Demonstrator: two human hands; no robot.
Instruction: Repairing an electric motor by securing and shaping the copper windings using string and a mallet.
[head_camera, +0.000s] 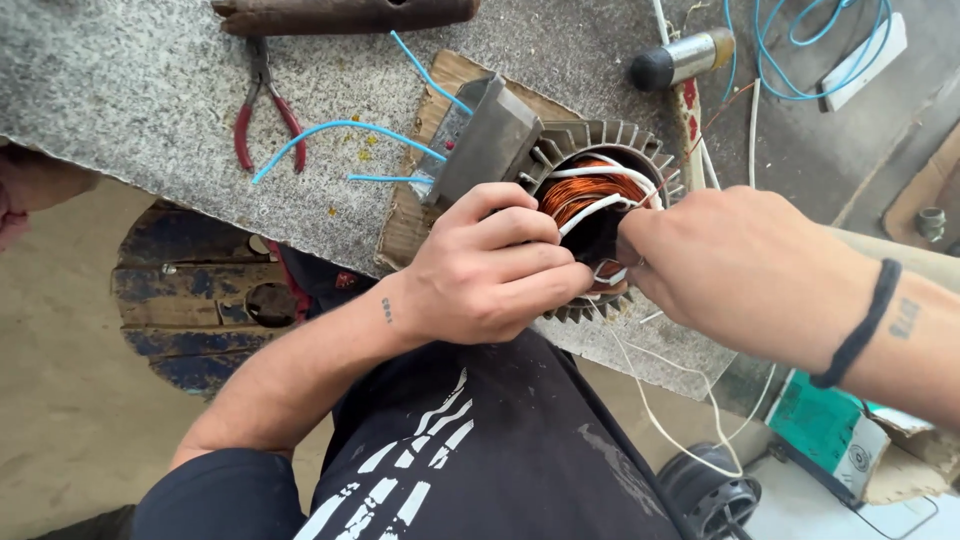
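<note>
Both hands, left hand (490, 265) and right hand (735, 265), pinch white wires (590, 212) inside stator (600, 150).

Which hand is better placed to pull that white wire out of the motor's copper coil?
Probably the right hand: its fingertips pinch at the white wire beside the copper coil. The left hand is wrapped on the motor housing, steadying it.
</note>
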